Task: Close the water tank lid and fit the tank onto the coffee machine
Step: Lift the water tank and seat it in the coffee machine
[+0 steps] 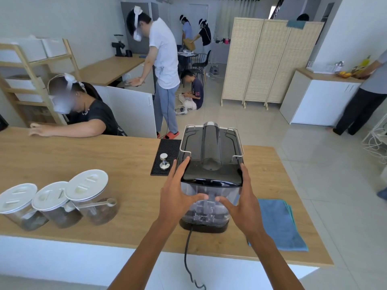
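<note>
Between my two hands stood the tank (pixel 209 197), clear plastic with its dark lid (pixel 211 174) down flat on top, set against the back of the machine (pixel 211 143) that faced away from me. My left hand (pixel 178 191) was spread wide on the tank's left side, fingers reaching up along the lid's edge and the thumb pressed across the clear front wall. My right hand (pixel 240 197) mirrored it on the other side, palm flat to the wall, fingers open, thumb pointing in toward the left thumb; the two thumbs were near each other but apart. Neither hand was closed around anything; both simply clasped the tank from the sides. Whether the tank sat fully home on the base I could not tell.

Below my wrists a black cord (pixel 187 254) ran from the machine's foot over the near edge of the counter (pixel 83 155). Just right of my right hand lay a blue cloth (pixel 278 222). Beyond my left fingers a tamper (pixel 164 161) stood upright on a black mat (pixel 167 151). Well to the left of my left hand were three jars (pixel 56 201) with white lids, a scoop (pixel 102 204) resting against the nearest.
</note>
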A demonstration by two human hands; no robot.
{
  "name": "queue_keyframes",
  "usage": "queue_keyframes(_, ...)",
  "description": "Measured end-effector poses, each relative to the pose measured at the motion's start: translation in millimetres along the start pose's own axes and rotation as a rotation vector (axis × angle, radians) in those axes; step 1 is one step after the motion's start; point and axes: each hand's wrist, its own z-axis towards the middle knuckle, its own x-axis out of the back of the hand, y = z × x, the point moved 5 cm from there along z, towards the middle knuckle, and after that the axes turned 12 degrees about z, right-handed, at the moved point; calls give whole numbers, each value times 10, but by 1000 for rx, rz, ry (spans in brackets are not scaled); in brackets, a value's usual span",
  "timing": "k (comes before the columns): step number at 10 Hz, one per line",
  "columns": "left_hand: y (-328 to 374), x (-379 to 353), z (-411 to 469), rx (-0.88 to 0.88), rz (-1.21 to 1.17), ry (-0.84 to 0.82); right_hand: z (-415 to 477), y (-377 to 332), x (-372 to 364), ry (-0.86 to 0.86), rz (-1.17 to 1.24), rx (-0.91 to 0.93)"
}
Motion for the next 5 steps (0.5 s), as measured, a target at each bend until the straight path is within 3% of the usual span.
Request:
queue_keyframes(3, -13, 29, 0, -29, 41, -24, -39, -15, 14, 1, 14, 11)
queue_keyframes(4, -102, 29, -15, 26, 10, -114, -63, 55, 59, 25, -61, -11)
queue_keyframes(5, -407, 31, -139, 31, 147, -199, -144, 229, 74, -30, -245, -20)
